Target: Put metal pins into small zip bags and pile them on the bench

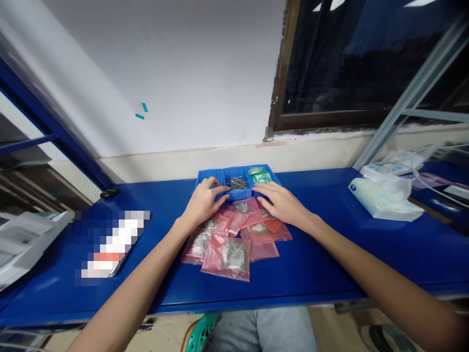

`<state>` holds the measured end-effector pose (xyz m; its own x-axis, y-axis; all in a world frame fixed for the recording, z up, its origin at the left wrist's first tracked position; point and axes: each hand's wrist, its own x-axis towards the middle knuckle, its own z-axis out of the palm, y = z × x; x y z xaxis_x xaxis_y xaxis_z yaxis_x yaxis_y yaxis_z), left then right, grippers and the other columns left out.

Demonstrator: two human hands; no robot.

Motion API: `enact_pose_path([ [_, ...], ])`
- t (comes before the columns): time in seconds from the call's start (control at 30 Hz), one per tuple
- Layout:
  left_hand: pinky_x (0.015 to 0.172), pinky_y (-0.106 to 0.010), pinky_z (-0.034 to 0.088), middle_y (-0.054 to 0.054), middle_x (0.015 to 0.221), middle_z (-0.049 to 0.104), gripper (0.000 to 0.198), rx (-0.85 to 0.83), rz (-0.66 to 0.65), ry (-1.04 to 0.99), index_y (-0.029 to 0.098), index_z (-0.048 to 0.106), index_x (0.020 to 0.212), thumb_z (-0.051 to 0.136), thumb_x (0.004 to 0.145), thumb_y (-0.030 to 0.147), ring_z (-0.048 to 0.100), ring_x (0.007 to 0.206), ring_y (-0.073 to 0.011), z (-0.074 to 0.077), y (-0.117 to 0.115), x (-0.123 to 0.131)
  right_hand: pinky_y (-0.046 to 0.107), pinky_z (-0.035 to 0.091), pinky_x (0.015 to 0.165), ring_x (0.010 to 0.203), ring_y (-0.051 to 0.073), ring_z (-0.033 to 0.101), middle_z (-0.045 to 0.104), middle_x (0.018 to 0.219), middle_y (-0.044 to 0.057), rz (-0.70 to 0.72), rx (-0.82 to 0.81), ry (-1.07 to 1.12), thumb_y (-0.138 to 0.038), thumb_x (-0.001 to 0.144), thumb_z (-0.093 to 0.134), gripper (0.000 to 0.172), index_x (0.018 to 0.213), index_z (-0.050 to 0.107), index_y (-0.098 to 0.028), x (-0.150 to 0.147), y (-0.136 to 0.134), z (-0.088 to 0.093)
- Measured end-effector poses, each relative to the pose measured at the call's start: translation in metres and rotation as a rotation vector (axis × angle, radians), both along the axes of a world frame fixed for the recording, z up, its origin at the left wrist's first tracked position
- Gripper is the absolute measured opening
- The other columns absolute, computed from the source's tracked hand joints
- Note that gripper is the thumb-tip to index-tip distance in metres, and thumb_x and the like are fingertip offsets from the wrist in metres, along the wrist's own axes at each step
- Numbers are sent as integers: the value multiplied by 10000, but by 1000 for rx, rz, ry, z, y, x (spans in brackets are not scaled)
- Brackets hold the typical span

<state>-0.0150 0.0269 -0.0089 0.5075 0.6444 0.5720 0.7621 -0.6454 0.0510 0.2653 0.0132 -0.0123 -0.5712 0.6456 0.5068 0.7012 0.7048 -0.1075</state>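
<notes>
Three blue bins stand side by side at the back of the blue table. Small metal screws or pins fill the middle bin, and green plastic packets lie in the right one. My left hand is at the front of the left bin, fingers apart, hiding much of that bin. At the right bin's front edge rests my right hand, its fingers spread. I see nothing held in either hand. Several pink plastic bags with silvery contents lie in an overlapping pile below and between my hands.
A tissue pack sits on the right side of the table, near cables. To the left lies a blurred-out flat device, with white packaging beyond it. A wall and metal frame posts stand behind.
</notes>
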Motion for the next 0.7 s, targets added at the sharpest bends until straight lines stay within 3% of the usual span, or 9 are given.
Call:
enact_pose_path([
  [0.23, 898, -402, 514, -84, 1061, 573, 346, -47, 1, -21, 248, 622, 1310, 591, 970, 302, 576, 992, -237, -2, -2, 1, 451, 429, 1138, 1336, 249, 527, 579, 1426, 111, -13, -11, 8, -192, 961, 487, 413, 1360, 587, -160, 0, -3, 1],
  [0.47, 903, -391, 505, -85, 1054, 597, 306, -67, 23, -23, 235, 633, 1274, 555, 981, 267, 582, 975, -234, 1, -6, 0, 490, 487, 1082, 1253, 265, 597, 648, 1331, 114, 5, -2, 59, -187, 953, 489, 386, 1317, 615, -181, -1, -4, 2],
  [0.7, 900, -397, 503, -86, 1056, 606, 298, -60, 28, 1, 229, 650, 1258, 559, 976, 259, 582, 968, -242, -1, -5, 1, 472, 478, 1092, 1274, 257, 584, 635, 1353, 108, 5, -16, 58, -198, 959, 484, 379, 1314, 617, -185, -1, -5, 1],
])
